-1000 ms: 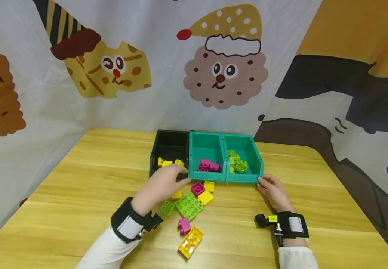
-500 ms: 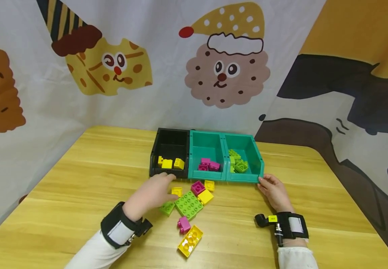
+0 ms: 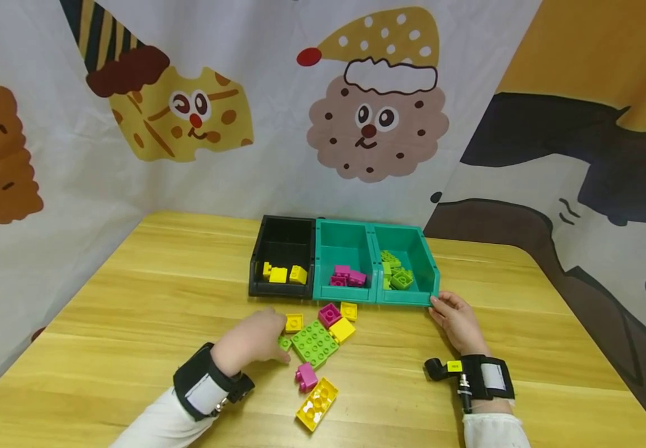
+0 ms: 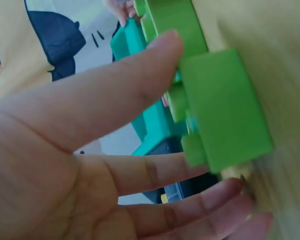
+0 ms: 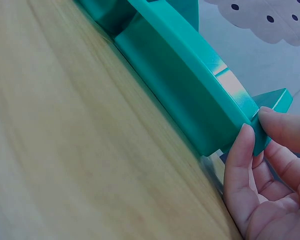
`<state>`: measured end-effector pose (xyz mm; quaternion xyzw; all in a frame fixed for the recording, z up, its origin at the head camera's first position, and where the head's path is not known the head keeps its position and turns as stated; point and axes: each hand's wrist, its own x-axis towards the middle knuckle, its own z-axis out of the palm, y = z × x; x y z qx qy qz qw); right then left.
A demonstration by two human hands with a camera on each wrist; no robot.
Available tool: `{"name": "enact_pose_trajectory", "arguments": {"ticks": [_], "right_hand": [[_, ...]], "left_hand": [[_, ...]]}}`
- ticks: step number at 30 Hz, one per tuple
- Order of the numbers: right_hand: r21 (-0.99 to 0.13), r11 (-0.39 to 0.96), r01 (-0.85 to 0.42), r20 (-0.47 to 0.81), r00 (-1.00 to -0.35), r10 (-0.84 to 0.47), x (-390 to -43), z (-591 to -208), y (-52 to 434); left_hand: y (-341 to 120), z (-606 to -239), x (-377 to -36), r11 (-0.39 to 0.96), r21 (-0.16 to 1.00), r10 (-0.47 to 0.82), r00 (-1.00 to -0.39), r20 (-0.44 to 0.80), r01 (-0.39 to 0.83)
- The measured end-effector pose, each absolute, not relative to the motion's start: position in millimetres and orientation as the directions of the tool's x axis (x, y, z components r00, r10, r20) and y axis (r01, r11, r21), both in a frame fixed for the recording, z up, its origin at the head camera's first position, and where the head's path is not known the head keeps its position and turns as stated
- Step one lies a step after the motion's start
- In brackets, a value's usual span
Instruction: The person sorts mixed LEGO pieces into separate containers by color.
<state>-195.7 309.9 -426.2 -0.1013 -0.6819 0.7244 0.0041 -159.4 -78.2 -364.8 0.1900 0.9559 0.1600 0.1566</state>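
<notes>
Left hand (image 3: 252,341) pinches the small green brick (image 4: 225,117) on the counter (image 3: 132,311) beside the loose pile; right hand (image 3: 457,320) grips the teal bin's (image 3: 407,295) corner, steadying it

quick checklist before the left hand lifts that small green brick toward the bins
1. Left hand on the small green brick: ok, thumb and fingers around it.
2. Grip firmly closed: cannot tell.
3. Right hand steadying the teal bin: ok, fingers on its corner.
4. Green pieces already in that bin: ok.
5. Large green plate apart from the brick: not ok, right beside it.
</notes>
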Motion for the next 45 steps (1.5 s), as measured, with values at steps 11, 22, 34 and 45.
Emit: {"name": "enact_pose_trajectory", "arguments": {"ticks": [11,22,34,45], "right_hand": [[-0.988,-0.079,0.132,-0.142,-0.980,0.141,-196.9,-423.2,311.5],[-0.990,-0.089,0.112,-0.123,-0.984,0.127,-197.7,-422.2,312.5],[-0.992,-0.067,0.109,-0.116,-0.986,0.117,-198.3,-423.9,311.6],[-0.989,-0.047,0.141,-0.146,-0.979,0.141,-193.4,-424.8,311.7]], "left_hand": [[-73.7,-364.9,-156.6,0.856,0.390,0.437,-0.877,-0.199,0.338],[-74.0,-363.5,-153.8,0.845,0.380,0.468,-0.864,-0.187,0.376],[-81.4,-359.3,-155.5,0.814,0.452,0.458,-0.882,-0.111,0.365],[-83.9,-344.9,-162.8,0.792,0.467,0.432,-0.901,0.024,0.392]]}}
